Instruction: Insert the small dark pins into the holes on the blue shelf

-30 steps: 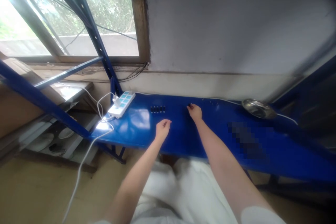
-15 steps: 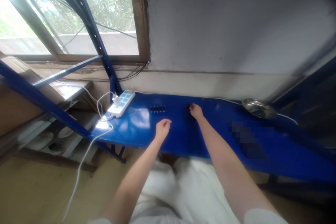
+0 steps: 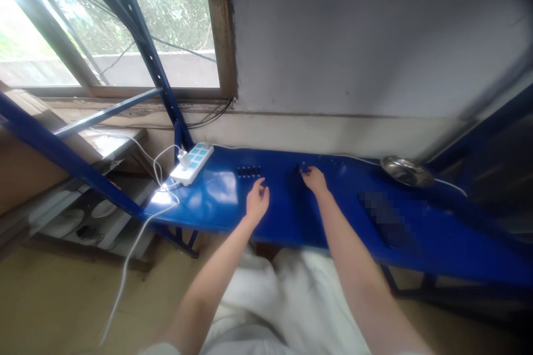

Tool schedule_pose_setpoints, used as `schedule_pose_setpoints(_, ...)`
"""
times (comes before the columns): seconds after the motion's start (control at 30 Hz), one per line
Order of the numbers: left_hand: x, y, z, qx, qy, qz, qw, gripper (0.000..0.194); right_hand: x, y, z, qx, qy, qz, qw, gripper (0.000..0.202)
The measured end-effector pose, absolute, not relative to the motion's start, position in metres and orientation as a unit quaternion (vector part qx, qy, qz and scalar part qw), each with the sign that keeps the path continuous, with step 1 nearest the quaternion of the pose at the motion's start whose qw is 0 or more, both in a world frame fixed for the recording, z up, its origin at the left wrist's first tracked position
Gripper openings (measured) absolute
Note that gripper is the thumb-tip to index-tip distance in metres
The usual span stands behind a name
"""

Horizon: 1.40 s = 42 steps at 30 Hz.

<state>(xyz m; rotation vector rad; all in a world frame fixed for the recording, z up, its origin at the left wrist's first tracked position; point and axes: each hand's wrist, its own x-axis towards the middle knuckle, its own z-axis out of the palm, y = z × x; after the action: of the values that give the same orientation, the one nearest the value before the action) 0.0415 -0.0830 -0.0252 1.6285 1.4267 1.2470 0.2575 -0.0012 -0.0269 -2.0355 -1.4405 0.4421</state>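
Note:
Several small black cylinders (image 3: 249,172) stand in a row on the blue table (image 3: 225,216). Just in front of the row's right end is my left hand (image 3: 257,199), its fingers apart with nothing seen between them. Farther right, my right hand (image 3: 314,179) is low over the table, thumb and fingers pinched together at a small clear or shiny piece that is too small to name. A small dark object (image 3: 297,167) lies right beside those fingertips. Tiny clear bits (image 3: 333,161) are scattered near the table's back edge.
A white power strip (image 3: 192,163) with a plug and cable lies at the table's left end. On the right are a shiny metal dish (image 3: 407,171) and a blurred dark flat object (image 3: 385,219). Blue frame posts (image 3: 152,61) rise at the left.
My left hand's fingers have spread and reach slightly nearer the row. My right hand has shifted a little right, and the dark object now shows apart from its fingertips.

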Motion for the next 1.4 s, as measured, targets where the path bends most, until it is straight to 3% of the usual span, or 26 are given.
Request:
schedule_pose_setpoints(0.23,0.053,-0.052,-0.008,0.702,0.624,0.277,0.202,0.069,0.206,-0.073,-0.030,-0.621,-0.574,0.039,0.533,0.031)
schedule_pose_setpoints(0.47,0.059,-0.030,-0.007,0.699,0.666,0.191,0.177,0.065,0.196,-0.085,-0.041,-0.542,-0.640,-0.054,0.542,0.029)
schedule_pose_setpoints(0.77,0.059,-0.023,-0.008,0.686,0.679,0.214,0.149,0.048,0.194,-0.085,-0.044,-0.535,-0.654,-0.037,0.533,0.029)
schedule_pose_setpoints(0.87,0.055,-0.022,-0.008,0.685,0.632,0.297,0.207,0.035,0.194,-0.086,-0.041,-0.547,-0.646,0.000,0.533,0.031)
schedule_pose_setpoints(0.97,0.056,-0.026,0.000,0.622,0.561,0.420,0.349,0.023,0.192,-0.084,-0.030,-0.572,-0.609,0.057,0.547,0.034)
schedule_pose_setpoints(1.1,0.061,-0.040,0.026,0.541,0.446,0.513,0.496,0.017,0.188,-0.076,-0.002,-0.611,-0.523,0.225,0.550,0.044)
schedule_pose_setpoints(1.23,0.058,-0.061,0.055,0.566,0.357,0.518,0.533,0.017,0.182,-0.070,0.031,-0.551,-0.513,0.365,0.548,0.054)
schedule_pose_setpoints(1.4,0.048,-0.074,0.071,0.605,0.339,0.498,0.520,0.020,0.175,-0.073,0.054,-0.516,-0.525,0.350,0.580,0.051)
